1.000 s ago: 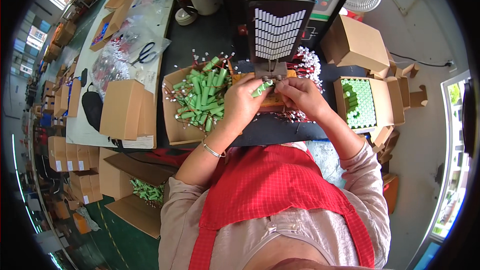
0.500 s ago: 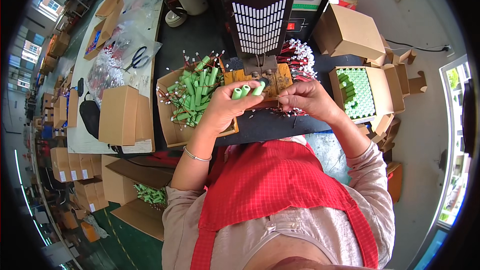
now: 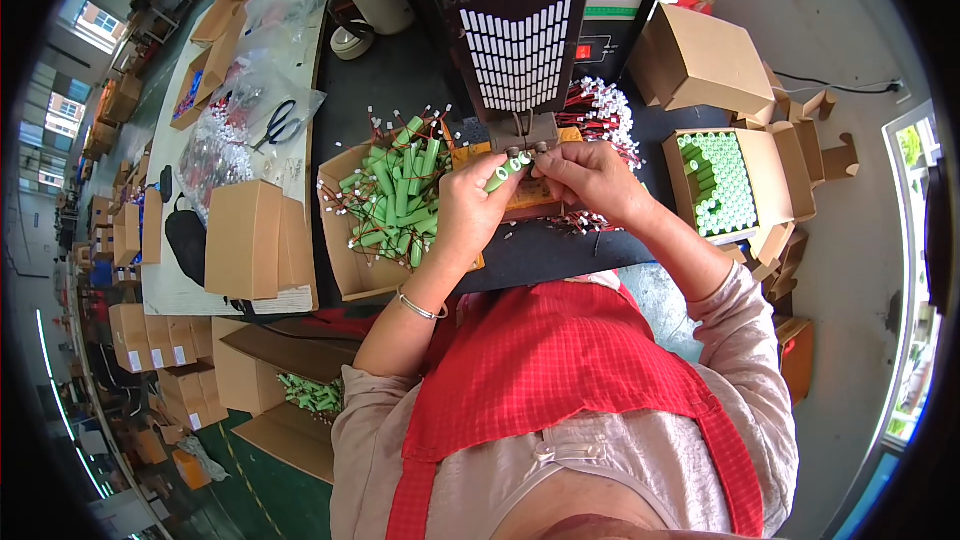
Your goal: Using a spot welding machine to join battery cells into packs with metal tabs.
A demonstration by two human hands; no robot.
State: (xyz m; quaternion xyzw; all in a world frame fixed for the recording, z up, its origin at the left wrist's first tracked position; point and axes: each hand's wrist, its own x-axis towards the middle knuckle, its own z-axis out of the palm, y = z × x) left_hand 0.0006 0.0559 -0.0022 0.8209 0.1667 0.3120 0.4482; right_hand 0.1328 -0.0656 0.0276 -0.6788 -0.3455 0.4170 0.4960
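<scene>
the cells [image 3: 494, 181], at least two, are gathered in my left grip [image 3: 478, 192], my fingers curled around their bodies. their long axis slants away from my left palm, up and rightward, so the exposed ends point toward the dark knobs [image 3: 513, 152] just beyond. my left grip is the nearer, being on them; my right grip [image 3: 572, 178] is just right of those ends, thumb and finger drawn in, though i cannot tell whether anything is pinched there. the cells look slim, round and light green, with white rings at their ends. beneath both grips is an orange block [image 3: 531, 198]; beyond, the machine [image 3: 520, 45]. white-tipped leads [image 3: 602, 118] lie beyond my right grip, a box [image 3: 343, 258] of wired cells left of my left.
</scene>
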